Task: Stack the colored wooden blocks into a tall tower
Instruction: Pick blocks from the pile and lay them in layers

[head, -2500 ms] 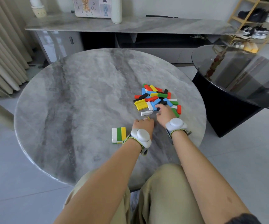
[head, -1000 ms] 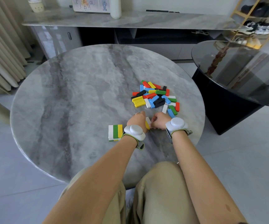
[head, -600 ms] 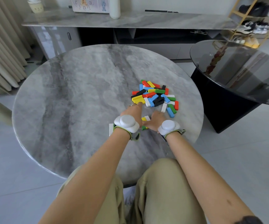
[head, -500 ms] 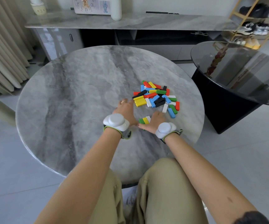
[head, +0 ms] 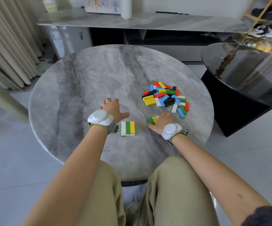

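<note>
I had the right hand curled over a green, yellow and white trio of blocks, gripping it against the marble table. The left hand lay flat, fingers spread, holding nothing. The started stack sat just beside its thumb, between both hands. The loose pile lay just beyond the right fingers.

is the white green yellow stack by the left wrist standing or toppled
Standing. The stack sits on the table, its three top blocks flush side by side, a lower layer's edge showing beneath.
</note>
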`<state>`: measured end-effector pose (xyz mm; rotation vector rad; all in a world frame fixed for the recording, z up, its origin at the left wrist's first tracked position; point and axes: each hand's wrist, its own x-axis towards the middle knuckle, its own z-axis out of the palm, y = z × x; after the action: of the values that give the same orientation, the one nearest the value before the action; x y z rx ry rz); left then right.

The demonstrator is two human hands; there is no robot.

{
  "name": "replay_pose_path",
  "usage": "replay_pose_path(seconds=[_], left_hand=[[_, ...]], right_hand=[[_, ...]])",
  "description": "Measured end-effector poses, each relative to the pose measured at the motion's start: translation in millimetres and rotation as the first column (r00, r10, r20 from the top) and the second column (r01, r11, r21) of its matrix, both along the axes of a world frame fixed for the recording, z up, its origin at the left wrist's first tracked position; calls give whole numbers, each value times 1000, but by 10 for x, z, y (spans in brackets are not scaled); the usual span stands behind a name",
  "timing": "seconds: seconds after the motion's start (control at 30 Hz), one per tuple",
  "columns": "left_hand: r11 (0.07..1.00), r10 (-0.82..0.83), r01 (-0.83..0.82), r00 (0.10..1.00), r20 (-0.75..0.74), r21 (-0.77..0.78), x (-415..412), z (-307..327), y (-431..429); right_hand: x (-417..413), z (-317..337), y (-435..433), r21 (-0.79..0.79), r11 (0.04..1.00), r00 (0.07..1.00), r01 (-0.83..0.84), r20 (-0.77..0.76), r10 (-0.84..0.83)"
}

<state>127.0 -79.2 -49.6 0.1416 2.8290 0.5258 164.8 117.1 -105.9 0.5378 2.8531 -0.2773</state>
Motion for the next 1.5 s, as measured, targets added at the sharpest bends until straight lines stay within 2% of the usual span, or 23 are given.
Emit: replay_pose_path(seconds=[0.2, 0.33, 0.43, 0.5, 0.6, 0.73, 0.9, 1.5], left_hand=[[1000, 13, -12, 999, 47, -17, 37, -6, -107], [999, 2, 1, 998, 64, -41, 29, -12, -120], [990, -50, 66, 990, 129, -123, -1, -29, -143], [969, -89, 138, 970, 228, -207, -20, -72, -174], [947, -115, 211, 926, 360, -242, -14, -145, -232], [936, -153, 251, 922, 357, -247, 9, -208, -277], [932, -168, 266, 919, 357, -245, -23, -232, -237], [935, -149, 253, 916, 373, -248, -23, -232, -141]], right_hand=[[1, 61, 11, -6, 998, 998, -57, -23, 57], [-21, 126, -19, -74, 991, 993, -113, -41, 110], [-29, 219, -141, -190, 942, 957, -275, -150, 249], [-25, 289, -271, -231, 883, 908, -409, -198, 369], [-41, 360, -439, -189, 823, 840, -536, -215, 498], [-63, 319, -557, -57, 775, 773, -629, -148, 617], [-43, 234, -571, 22, 748, 740, -664, -124, 661], [-34, 188, -593, 50, 728, 714, -684, -165, 681]])
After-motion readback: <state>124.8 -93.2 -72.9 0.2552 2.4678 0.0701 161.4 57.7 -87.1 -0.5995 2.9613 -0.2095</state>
